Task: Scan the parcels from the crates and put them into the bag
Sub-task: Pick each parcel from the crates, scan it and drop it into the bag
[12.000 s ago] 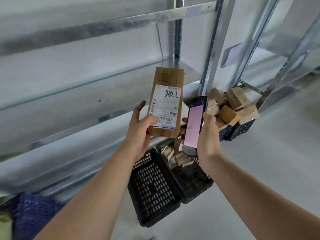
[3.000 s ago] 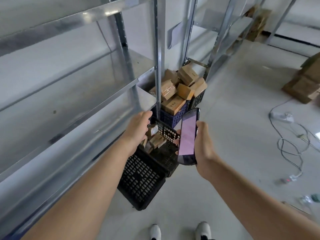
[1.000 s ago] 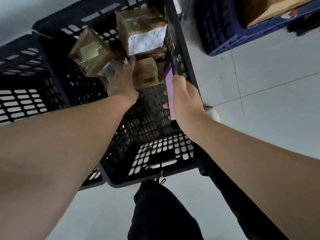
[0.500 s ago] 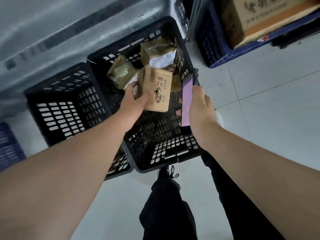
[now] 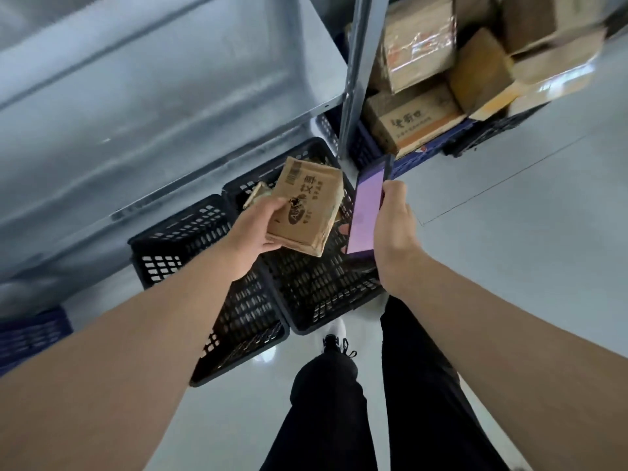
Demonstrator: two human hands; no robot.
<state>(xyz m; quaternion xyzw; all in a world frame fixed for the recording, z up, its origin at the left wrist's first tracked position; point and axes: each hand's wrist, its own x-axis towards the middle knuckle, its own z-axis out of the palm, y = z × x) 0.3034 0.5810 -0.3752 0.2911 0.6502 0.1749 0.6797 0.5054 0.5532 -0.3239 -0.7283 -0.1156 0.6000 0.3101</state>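
Observation:
My left hand (image 5: 253,229) grips a flat brown cardboard parcel (image 5: 306,205) with dark printed characters and a small barcode, held above a black lattice crate (image 5: 316,287). My right hand (image 5: 394,232) holds a phone (image 5: 367,212) upright just right of the parcel, its pink screen facing the parcel. Another small parcel (image 5: 255,196) shows in the crate behind my left hand. A second black crate (image 5: 190,239) stands beside it on the left. No bag is in view.
A blue crate (image 5: 424,151) piled with several cardboard boxes (image 5: 414,120) stands at the upper right behind a metal shelf post (image 5: 353,76). A grey metal shelf (image 5: 153,96) spans the upper left. Another blue crate (image 5: 30,334) sits at the left edge. My legs and shoes stand on the pale floor.
My left hand has lifted the printed parcel higher out of the crate and tilted it flatter. The phone stays beside it. The view has pulled back and up.

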